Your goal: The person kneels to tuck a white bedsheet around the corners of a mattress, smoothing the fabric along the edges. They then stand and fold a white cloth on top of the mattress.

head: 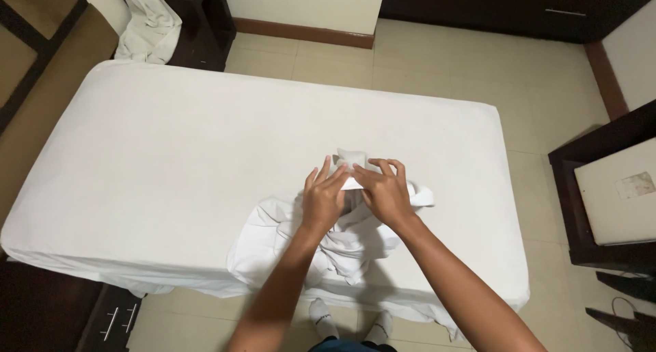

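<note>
Both arms reach forward, left hand (322, 200) and right hand (385, 193) side by side, palms down.

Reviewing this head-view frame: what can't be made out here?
- What kind of item the white cloth is: bunched up, white against the white bed sheet.
- The fold under the left hand and right hand: covered by the fingers.
- The chair at right: cut off by the frame edge.

Towel (328, 239) on bed (171, 160); chair (615, 195) right
</note>
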